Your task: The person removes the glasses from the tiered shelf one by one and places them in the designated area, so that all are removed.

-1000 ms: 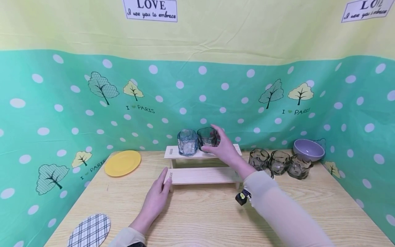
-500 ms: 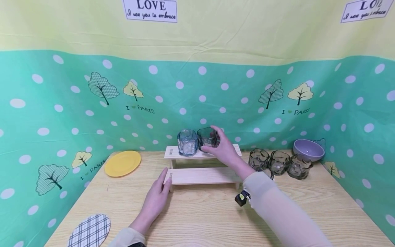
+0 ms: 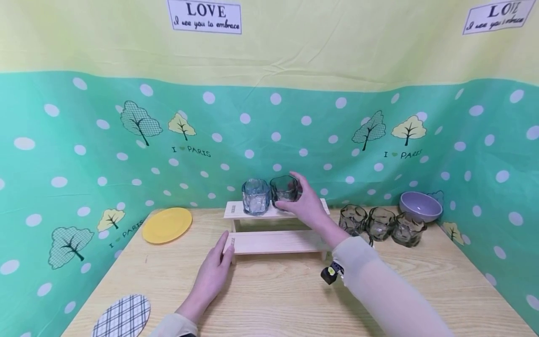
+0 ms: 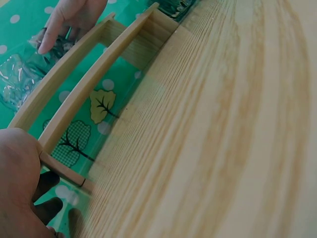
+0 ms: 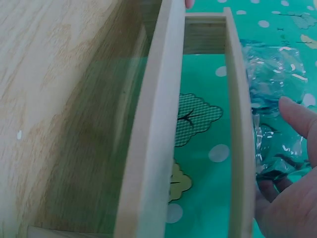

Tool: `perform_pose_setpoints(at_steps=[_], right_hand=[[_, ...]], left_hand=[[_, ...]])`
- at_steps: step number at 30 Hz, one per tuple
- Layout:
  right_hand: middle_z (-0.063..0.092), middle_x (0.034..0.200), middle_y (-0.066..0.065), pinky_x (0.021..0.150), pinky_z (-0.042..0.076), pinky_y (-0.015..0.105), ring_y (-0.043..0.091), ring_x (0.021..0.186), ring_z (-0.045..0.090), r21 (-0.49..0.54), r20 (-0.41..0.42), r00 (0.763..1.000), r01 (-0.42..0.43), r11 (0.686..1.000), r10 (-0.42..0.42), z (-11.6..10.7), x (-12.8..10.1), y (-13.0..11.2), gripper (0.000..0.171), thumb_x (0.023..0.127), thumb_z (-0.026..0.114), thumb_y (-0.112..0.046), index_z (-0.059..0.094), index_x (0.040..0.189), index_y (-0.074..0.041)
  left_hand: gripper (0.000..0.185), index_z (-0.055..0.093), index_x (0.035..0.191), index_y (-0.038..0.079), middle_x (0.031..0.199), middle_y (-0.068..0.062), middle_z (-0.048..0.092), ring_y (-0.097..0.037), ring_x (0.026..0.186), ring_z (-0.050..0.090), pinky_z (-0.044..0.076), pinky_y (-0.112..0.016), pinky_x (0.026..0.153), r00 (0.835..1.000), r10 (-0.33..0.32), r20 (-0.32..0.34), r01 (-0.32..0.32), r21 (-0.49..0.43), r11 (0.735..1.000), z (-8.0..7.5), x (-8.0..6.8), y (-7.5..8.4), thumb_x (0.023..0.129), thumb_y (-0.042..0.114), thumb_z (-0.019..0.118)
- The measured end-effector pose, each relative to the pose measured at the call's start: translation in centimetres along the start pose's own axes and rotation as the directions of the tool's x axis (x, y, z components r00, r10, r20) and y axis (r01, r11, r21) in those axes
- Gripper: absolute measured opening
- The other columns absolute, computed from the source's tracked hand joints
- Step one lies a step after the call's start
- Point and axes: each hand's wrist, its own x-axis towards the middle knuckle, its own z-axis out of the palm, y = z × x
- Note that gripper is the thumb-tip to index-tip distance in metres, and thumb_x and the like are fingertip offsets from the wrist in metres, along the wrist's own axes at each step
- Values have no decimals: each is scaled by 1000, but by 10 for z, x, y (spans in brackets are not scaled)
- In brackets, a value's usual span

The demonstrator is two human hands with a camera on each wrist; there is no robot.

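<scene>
A two-tier wooden shelf [image 3: 275, 242] stands at the back middle of the table. On its top tier, toward the left, is a clear bluish glass [image 3: 255, 197]. Right beside it a smoky grey glass [image 3: 281, 191] stands upright, and my right hand [image 3: 306, 204] holds it between thumb and fingers. The right wrist view shows that thumb at the near side of the grey glass [image 5: 280, 146], fingers partly hidden behind. My left hand [image 3: 212, 271] touches the left end of the lower tier, its fingers extended; in the left wrist view it lies against the shelf's end piece [image 4: 62, 170].
Several brownish glasses [image 3: 381, 223] are grouped right of the shelf, one partly hidden by my right forearm. Behind them sits a purple bowl [image 3: 421, 206]. A yellow plate [image 3: 167, 225] lies back left, a checked round mat [image 3: 123, 317] front left. Patterned cloth [image 3: 273, 126] surrounds the table.
The whole scene sits slightly lower in the head view. Both hands and the glasses keep nearly the same places.
</scene>
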Motion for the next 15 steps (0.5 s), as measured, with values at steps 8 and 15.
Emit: perform_pose_setpoints(at_steps=[8, 15], right_hand=[[49, 165, 12, 111, 53, 59, 41, 143, 54, -7, -47, 998, -37, 999, 37, -16, -14, -20, 112, 87, 99, -29, 30, 175, -31], [41, 172, 12, 114, 49, 64, 44, 150, 47, -47, -49, 998, -51, 998, 49, -38, -31, -29, 111, 87, 99, -31, 31, 175, -33]], left_hand=[[61, 33, 175, 11, 139, -25, 66, -44, 144, 55, 39, -67, 123, 1000, 3, -5, -3, 8, 1000, -1, 0, 0, 121, 36, 48], [61, 33, 175, 11, 136, -22, 66, -43, 145, 54, 38, -66, 124, 1000, 2, -1, -2, 8, 1000, -1, -1, 0, 121, 35, 48]])
